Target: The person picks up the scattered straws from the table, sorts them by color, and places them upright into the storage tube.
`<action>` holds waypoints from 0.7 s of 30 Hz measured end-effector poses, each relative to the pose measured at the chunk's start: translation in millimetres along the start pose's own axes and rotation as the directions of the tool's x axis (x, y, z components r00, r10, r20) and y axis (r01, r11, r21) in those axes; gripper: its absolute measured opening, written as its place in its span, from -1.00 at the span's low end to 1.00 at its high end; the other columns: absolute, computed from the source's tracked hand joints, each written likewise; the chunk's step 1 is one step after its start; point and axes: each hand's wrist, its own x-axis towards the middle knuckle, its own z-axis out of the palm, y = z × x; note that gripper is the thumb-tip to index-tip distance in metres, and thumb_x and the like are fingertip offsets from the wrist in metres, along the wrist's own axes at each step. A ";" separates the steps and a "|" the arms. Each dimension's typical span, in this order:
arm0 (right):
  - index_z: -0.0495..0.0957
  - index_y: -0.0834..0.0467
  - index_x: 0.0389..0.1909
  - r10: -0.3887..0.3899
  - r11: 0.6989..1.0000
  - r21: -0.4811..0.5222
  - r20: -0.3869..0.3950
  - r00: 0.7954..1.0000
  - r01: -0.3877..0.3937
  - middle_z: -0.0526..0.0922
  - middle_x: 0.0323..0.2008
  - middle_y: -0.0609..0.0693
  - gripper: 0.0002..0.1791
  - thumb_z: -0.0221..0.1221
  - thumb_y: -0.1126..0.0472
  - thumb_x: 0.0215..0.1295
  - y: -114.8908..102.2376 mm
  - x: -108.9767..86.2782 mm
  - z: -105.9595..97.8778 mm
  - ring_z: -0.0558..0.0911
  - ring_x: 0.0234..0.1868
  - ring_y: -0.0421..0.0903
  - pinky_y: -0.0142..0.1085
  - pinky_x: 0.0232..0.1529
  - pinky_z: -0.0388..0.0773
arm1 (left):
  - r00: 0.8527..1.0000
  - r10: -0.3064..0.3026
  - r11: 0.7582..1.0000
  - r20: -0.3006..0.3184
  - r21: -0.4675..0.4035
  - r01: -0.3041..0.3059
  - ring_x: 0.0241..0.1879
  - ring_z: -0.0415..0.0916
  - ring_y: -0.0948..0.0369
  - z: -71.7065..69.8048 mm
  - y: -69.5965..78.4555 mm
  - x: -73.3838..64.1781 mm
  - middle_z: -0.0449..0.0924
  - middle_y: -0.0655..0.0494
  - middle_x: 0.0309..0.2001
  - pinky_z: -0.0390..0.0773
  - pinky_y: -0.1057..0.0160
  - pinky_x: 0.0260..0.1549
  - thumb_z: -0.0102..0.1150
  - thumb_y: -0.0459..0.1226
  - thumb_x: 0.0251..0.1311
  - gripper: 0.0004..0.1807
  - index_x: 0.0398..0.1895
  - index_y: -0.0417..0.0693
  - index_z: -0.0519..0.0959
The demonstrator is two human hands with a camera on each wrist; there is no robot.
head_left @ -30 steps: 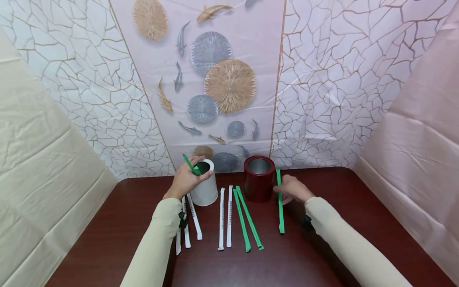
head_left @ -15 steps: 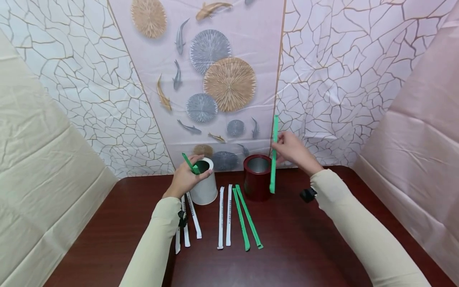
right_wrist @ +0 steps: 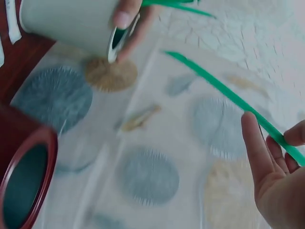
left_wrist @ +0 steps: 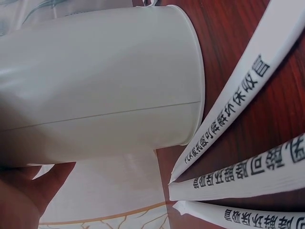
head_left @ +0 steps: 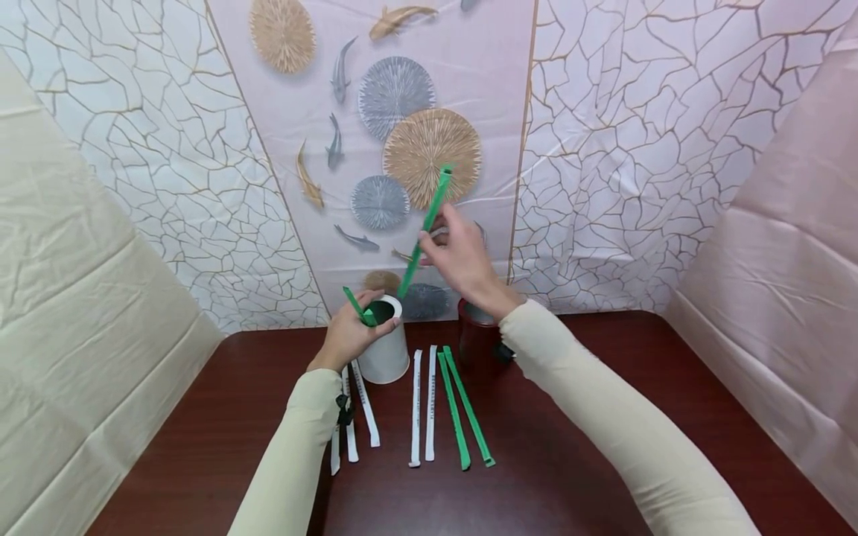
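Observation:
My left hand (head_left: 347, 339) grips the white can (head_left: 387, 357) around its rim, thumb on the near side. Green wrapped straw ends (head_left: 353, 301) stick out of the can's mouth beside my fingers. Up in the air, to the right of and above that can, my right hand (head_left: 465, 260) pinches a green wrapped straw (head_left: 437, 197) between thumb and fingers. The straw slants, its lower end close above the can's rim in the head view. In the right wrist view the held straw (right_wrist: 214, 83) appears apart from the white can (right_wrist: 66, 26).
A dark red can (head_left: 473, 342) stands at the right, partly hidden by my right wrist. Two white wrapped straws (head_left: 416, 409) and two green wrapped straws (head_left: 456, 417) lie mid-table. Several white straws (left_wrist: 238, 179) lie beside the white can's left. A patterned cloth (head_left: 603, 149) hangs behind.
My right hand has picked up the green straw from right of the red can, raised it and carried it left toward the white can. My left hand has stayed on the white can.

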 end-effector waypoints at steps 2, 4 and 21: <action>0.43 0.34 0.13 -0.034 0.998 -0.043 0.030 0.999 0.035 0.67 -0.08 0.29 -0.77 0.13 0.42 0.55 0.5 4.0 14.0 0.81 -0.12 0.14 -0.23 -0.24 0.77 | 1.000 0.004 1.000 -0.004 -0.004 -0.004 0.38 0.46 -0.13 0.7 0.0 0.2 0.45 -0.03 0.45 0.46 -0.32 0.27 0.40 0.22 0.23 -0.17 0.47 0.02 0.52; 0.44 0.30 0.14 -0.055 0.994 -0.094 0.074 0.996 0.062 0.69 -0.09 0.25 -0.78 0.12 0.38 0.57 3.8 6.9 27.2 0.81 -0.13 0.11 -0.21 -0.23 0.77 | 1.000 0.006 1.000 -0.010 -0.010 -0.006 0.35 0.49 -0.10 1.5 -0.6 0.7 0.48 -0.01 0.43 0.47 -0.31 0.25 0.40 0.21 0.23 -0.21 0.46 0.07 0.53; 0.58 0.19 0.03 0.183 0.889 -0.458 0.342 0.922 -0.006 0.67 -0.21 0.03 -0.80 0.04 0.17 0.68 59.7 -0.3 86.8 0.62 -0.34 -0.12 -0.30 -0.32 0.56 | 1.000 -0.029 0.999 -0.005 -0.040 0.028 0.28 0.54 -0.08 3.8 -5.7 -1.1 0.47 0.03 0.44 0.53 -0.24 0.20 0.40 0.24 0.22 -0.14 0.54 0.17 0.45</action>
